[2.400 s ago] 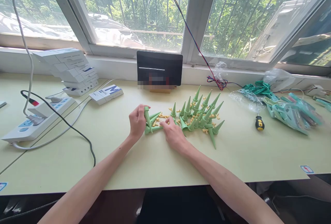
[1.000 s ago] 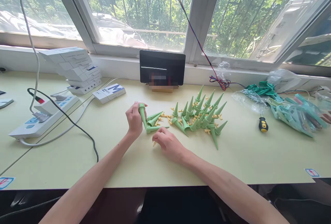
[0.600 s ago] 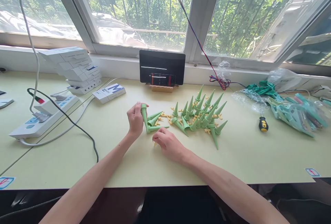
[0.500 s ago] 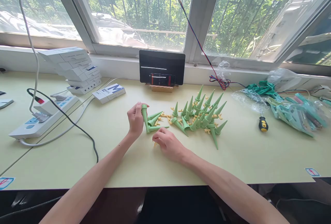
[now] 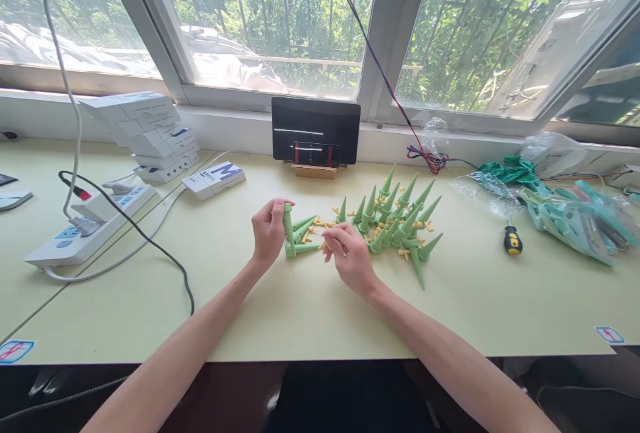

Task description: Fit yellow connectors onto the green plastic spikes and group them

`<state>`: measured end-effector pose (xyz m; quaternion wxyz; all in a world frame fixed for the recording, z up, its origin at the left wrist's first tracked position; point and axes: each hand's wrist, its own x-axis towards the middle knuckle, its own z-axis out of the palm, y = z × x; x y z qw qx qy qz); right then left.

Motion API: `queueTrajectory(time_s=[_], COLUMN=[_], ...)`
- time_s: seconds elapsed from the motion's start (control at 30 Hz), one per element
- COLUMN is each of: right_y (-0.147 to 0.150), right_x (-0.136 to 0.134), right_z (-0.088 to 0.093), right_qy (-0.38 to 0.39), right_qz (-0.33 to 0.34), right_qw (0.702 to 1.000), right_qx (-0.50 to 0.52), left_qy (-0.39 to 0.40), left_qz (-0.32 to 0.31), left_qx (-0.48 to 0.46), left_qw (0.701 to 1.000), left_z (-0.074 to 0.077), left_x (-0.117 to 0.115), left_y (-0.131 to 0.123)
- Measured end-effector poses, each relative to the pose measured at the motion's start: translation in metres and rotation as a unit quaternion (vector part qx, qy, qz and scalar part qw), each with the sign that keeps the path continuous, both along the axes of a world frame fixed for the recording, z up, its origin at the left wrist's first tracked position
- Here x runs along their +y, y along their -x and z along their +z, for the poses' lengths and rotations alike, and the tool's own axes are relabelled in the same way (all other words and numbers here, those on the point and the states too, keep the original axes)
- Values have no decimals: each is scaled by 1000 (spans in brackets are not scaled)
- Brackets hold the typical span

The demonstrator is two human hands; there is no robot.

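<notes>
My left hand (image 5: 267, 232) is closed round a green plastic cone spike (image 5: 289, 223), held with its wide end up. My right hand (image 5: 350, 256) hovers just right of it with thumb and fingers pinched on a small yellow plastic piece (image 5: 323, 244). Two or three green spikes (image 5: 303, 236) lie flat on the table between my hands. A cluster of several upright green spikes (image 5: 395, 216), with small yellow pieces scattered among them, stands right of my right hand.
A dark tablet (image 5: 316, 128) with a phone (image 5: 316, 154) leans at the window sill. Left are stacked white boxes (image 5: 145, 130), a power strip (image 5: 90, 223) and a black cable (image 5: 150, 246). Right lie a screwdriver (image 5: 512, 240) and bags of teal parts (image 5: 570, 216).
My right hand has risen from the table near the front and moved up and right toward the spike in my left hand, now pinching a yellow piece. My left hand stays nearly still.
</notes>
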<state>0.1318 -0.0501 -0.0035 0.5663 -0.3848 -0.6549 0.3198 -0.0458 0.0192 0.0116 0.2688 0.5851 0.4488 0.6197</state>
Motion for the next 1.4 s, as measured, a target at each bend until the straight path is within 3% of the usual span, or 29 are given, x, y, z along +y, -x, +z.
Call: queueTrajectory(time_s=[0.17, 0.4, 0.83, 1.13, 1.4], right_y=[-5, -6, -11, -14, -11], right_x=[2, 2, 5, 6, 5], right_z=[6, 9, 14, 12, 12], right_qy=[-37, -84, -97, -87, -65], right_qz=[-86, -145, -171, -204, -186], right_qw=[995, 983, 977, 973, 977], right_qx=[38, 74, 83, 66, 80], left_qy=[-38, -110, -12, 12, 40], left_qz=[4, -1, -93, -137, -145], left_qx=[40, 89, -59, -46, -37], left_qw=[998, 990, 994, 989, 988], left_z=[4, 8, 12, 8, 3], left_x=[-7, -17, -22, -21, -21], left_y=[-4, -12, -22, -22, -22])
